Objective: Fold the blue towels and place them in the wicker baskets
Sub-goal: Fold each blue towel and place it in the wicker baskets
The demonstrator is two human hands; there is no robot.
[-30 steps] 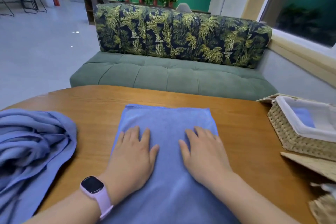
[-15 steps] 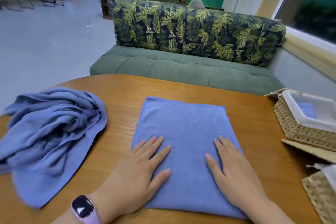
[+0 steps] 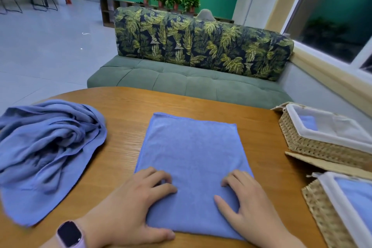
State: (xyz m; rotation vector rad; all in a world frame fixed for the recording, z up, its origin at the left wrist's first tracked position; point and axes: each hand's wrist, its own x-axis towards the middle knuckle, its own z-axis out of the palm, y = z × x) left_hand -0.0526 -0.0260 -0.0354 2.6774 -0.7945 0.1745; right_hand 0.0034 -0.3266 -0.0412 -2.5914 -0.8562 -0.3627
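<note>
Since half a second ago, both hands drawn back toward the near edge of the folded towel (image 3: 193,159), fingers no longer spread flat but curled.

Head view: left hand (image 3: 132,205) resting on the towel's near left corner, knuckles bent, fingertips dug into the cloth, thumb along the near hem; whether pinching a layer or only pressing, cannot tell. Right hand (image 3: 247,205) likewise curled on the near right part, thumb stretched inward across the fabric. Watch (image 3: 69,234) on the left wrist, screen dark, nothing readable.

Towel blue, fine-napped, smooth, folded to a near-square, lying flat in the middle of the round wooden surface (image 3: 124,119); stitched hem visible along the far edge. Bare wood all round it on the far, left and right sides. Heap of crumpled blue towels (image 3: 46,151) to the left, apart from the folded one, draped toward the rim. At the right, two wicker baskets with white liners: far basket (image 3: 314,147) and near basket (image 3: 326,219), each with blue cloth inside. Green sofa (image 3: 181,82) beyond the far rim. No writing legible anywhere.
</note>
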